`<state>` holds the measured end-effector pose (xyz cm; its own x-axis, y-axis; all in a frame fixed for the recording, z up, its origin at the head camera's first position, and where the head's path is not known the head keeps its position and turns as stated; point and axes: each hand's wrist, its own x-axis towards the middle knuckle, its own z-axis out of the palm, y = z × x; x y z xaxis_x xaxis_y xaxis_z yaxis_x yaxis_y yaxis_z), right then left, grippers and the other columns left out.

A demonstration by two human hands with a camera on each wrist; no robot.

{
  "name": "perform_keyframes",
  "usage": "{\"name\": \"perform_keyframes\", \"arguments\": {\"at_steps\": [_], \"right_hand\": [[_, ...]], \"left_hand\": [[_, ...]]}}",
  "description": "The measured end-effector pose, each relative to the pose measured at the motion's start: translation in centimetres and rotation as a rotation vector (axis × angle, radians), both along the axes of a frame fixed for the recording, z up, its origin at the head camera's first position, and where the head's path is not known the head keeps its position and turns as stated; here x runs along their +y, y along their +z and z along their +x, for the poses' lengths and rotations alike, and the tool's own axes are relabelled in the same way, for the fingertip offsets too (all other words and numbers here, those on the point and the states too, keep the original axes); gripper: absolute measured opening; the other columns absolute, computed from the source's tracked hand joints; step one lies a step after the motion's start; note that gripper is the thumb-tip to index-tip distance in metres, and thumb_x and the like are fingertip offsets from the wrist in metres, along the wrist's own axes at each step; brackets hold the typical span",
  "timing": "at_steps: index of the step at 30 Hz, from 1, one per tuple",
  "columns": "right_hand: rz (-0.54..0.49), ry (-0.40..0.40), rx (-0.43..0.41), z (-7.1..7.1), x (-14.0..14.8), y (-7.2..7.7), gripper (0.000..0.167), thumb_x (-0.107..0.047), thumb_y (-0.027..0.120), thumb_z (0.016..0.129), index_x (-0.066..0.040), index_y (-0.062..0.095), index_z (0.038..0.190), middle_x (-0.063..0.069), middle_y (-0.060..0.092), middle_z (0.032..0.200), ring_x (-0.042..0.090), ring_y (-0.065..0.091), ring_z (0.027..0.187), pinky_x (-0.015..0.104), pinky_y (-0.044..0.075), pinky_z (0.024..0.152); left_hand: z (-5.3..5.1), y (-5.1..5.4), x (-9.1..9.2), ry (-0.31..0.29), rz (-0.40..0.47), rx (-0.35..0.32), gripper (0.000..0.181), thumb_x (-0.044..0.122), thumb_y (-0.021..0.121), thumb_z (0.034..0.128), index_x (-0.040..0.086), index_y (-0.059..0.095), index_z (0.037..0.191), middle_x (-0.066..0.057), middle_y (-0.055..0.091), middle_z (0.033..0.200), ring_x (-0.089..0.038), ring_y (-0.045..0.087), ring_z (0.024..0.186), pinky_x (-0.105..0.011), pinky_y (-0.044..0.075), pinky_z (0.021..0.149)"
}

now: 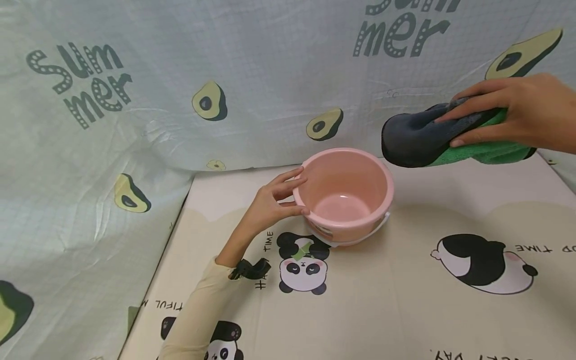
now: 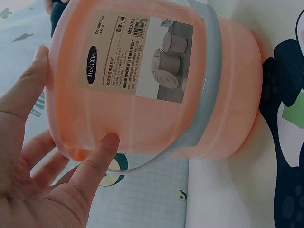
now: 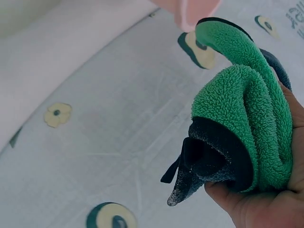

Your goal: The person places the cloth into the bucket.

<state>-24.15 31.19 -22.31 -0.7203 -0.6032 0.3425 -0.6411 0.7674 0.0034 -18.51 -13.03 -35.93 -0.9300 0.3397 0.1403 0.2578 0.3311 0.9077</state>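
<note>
A pink plastic bucket (image 1: 344,220) stands upright on the panda-print table cover, its mouth facing up. My left hand (image 1: 276,200) grips the bucket's rim on the left side; in the left wrist view, that hand (image 2: 57,175) is beside the outer wall, which carries a printed label (image 2: 137,59). The bucket's pale handle (image 1: 360,240) hangs down around the front. Up to the right, clear of the table, my right hand (image 1: 517,110) holds a folded towel, dark grey (image 1: 414,137) on one side and fluffy green (image 3: 237,99) on the other. Its dark edging shows in the right wrist view.
The table cover (image 1: 382,310) has panda prints and lettering. Behind and to the left hangs a pale sheet (image 1: 261,65) with avocado prints, meeting the table near the bucket's back. A black strap (image 1: 249,269) is around my left wrist.
</note>
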Motion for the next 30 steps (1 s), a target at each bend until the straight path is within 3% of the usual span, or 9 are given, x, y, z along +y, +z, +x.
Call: {"name": "perform_keyframes", "arguments": {"at_steps": [8,13,30], "right_hand": [[0.075,0.062,0.002,0.1,-2.0,1.9,0.053,-0.021,0.096,0.062,-0.011,0.079,0.111,0.029,0.063,0.121,0.045,0.062,0.086,0.053,0.058,0.064],[0.099,0.101,-0.021,0.4,-3.4,2.7,0.054,-0.023,0.096,0.063,-0.012,0.079,0.112,0.029,0.062,0.124,0.048,0.064,0.090,0.061,0.057,0.072],[0.122,0.233,-0.118,0.6,-7.1,2.8,0.050,-0.030,0.096,0.065,-0.022,0.080,0.111,0.019,0.066,0.125,0.041,0.068,0.100,0.058,0.060,0.080]], "left_hand": [[0.0,-0.1,0.0,0.001,0.008,-0.004,0.070,0.017,0.089,0.0795,0.017,0.060,0.144,0.017,0.042,0.155,-0.025,0.056,0.134,-0.031,0.055,0.099],[0.1,-0.1,-0.2,0.001,0.014,-0.008,0.070,0.014,0.089,0.0799,0.016,0.060,0.143,0.016,0.042,0.156,-0.025,0.055,0.134,-0.032,0.055,0.099],[0.3,-0.1,-0.2,-0.010,0.012,-0.003,0.070,0.013,0.088,0.0807,0.015,0.059,0.144,0.012,0.041,0.158,-0.028,0.054,0.135,-0.033,0.055,0.099]]}}
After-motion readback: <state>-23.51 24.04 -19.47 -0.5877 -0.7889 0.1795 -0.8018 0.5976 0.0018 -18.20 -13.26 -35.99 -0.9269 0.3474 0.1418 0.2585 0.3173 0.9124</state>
